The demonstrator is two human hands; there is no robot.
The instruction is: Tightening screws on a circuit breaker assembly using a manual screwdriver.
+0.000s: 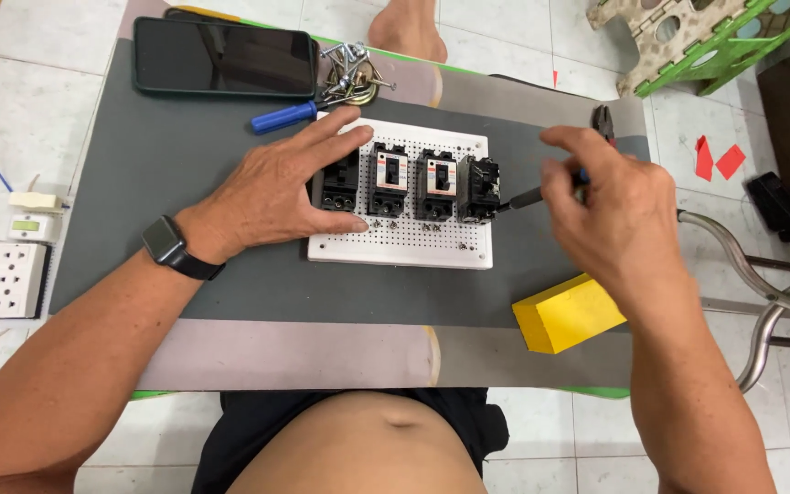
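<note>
The left hand (287,190) lay spread flat on a white perforated board (401,243), fingers splayed over the leftmost of four black breakers (411,183). The right hand (607,209) gripped a screwdriver (530,195), its tip at the rightmost breaker. A yellow block (567,315) sat just below that hand; a blue-handled screwdriver (287,116) lay above the left.

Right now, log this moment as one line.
left hand: steadies leftmost breaker on white perforated board | right hand: holds screwdriver, tip at rightmost breaker
</note>
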